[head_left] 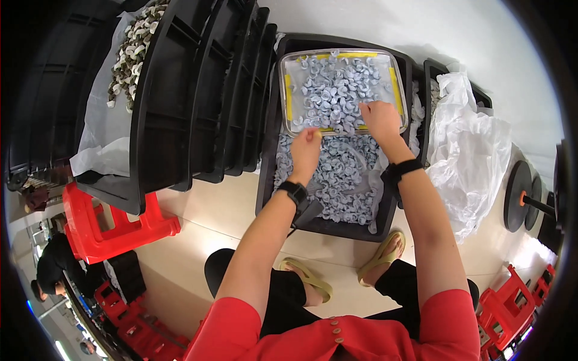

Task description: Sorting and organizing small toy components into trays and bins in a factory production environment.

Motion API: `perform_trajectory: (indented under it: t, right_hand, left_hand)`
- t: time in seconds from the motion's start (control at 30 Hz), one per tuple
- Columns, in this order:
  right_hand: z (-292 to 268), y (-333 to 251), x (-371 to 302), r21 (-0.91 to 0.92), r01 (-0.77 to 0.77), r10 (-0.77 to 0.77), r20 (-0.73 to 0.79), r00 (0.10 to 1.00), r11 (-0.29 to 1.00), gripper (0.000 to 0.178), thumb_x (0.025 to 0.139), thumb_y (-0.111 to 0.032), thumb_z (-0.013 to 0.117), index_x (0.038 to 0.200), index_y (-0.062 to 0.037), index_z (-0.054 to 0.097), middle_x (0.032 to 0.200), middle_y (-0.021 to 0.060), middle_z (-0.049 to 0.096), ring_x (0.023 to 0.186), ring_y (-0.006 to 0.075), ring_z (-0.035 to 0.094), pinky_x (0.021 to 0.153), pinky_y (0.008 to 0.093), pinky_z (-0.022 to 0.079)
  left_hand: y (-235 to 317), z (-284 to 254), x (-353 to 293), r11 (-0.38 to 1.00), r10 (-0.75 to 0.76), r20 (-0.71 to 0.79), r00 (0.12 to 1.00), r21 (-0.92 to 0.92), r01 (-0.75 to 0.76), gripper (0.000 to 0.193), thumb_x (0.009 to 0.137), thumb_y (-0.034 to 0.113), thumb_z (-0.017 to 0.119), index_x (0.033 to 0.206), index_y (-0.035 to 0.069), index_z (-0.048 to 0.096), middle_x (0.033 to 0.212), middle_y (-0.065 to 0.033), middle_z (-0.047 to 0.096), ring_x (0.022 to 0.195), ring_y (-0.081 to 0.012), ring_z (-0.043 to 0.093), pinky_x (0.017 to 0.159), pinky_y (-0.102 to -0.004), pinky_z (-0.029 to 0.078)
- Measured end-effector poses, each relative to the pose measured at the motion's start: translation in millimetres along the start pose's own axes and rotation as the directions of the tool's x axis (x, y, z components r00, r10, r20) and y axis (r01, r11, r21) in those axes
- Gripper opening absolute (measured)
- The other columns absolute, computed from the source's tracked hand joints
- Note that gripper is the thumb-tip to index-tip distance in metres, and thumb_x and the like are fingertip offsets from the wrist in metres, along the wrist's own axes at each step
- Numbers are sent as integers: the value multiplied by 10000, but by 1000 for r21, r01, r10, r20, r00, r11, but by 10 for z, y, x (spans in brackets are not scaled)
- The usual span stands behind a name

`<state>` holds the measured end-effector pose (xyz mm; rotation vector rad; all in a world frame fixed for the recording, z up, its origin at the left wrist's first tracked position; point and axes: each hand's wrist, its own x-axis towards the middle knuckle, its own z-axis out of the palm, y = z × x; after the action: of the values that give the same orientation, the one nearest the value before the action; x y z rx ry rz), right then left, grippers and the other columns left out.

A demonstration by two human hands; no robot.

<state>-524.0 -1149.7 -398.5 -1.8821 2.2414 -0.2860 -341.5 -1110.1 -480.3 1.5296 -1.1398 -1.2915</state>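
Both hands at work over a tray of small curled pieces: we see the left hand [306,155] at the near edge of a clear, shallow tray [385,93], its fingers drawn in toward the thumb, while the right hand [381,121] is above the tray's right part, fingers curled close to the pieces. We cannot tell whether either hand grips anything between its fingertips. The pale blue-grey pieces [337,93] lie heaped through the middle of the tray, which has strips of yellow tape [394,90] along its edges and sits across the far half of a black crate [343,231]. Nearer to us, more such pieces [340,180] fill that crate. A black watch [294,192] circles the left wrist and a black band [402,171] the right. At left, we find a row of black crates [208,90], the nearest holding white and dark pieces [135,51] on a pale liner, with a red stool [138,234] beneath. To the right, crumpled clear plastic [466,162] spills beside black discs [516,195]. Below, olive sandals [380,259] rest on the tiled floor [211,222].
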Motion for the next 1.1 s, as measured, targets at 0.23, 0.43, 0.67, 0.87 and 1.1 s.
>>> perform_trajectory:
  t: [0.23,0.43,0.67,0.87,1.1]
  right_hand:
    - [875,8,-792,40,57,-68,392,917,998,274,759,-276,536,891,-51,618,856,134,615,795,344,580,672,453,472]
    - [1273,-20,-1421,13,172,-171,183,968,985,374,741,-249,582,1077,-102,506,1027,98,501,1012,323,441,762,485,412]
    - [1333,324,-2152,136,-233,236,-5,972,963,466,752,-271,583,1125,-33,436,1080,191,465,966,374,470,812,441,411]
    - [1315,750,-1815,-24,-356,330,439,835,934,597,752,-445,530,1160,-25,414,1208,241,374,1031,414,468,841,444,411]
    - [1309,1034,-1466,82,-392,258,628,735,917,569,736,-539,489,1048,-72,576,914,131,621,864,284,587,765,370,450]
  left_hand:
    - [-916,29,-280,754,162,198,967,608,-250,495,736,91,513,1221,112,416,1197,-145,441,1095,-364,388,922,-409,334]
    - [-1034,-102,-505,685,-223,436,872,707,-178,370,783,235,493,1150,188,472,1106,-127,486,1060,-337,420,859,-435,386]
    - [-936,-461,-698,479,-156,258,953,864,-156,462,768,359,537,1149,113,454,1065,-162,492,1048,-368,417,813,-483,401]
    - [-846,-310,-589,332,-320,313,894,921,-204,642,720,525,539,1167,76,439,1050,-193,515,990,-378,481,806,-435,418]
    - [-880,-306,-490,600,-510,372,776,800,11,603,690,593,520,943,49,574,805,-142,605,779,-316,570,675,-381,438]
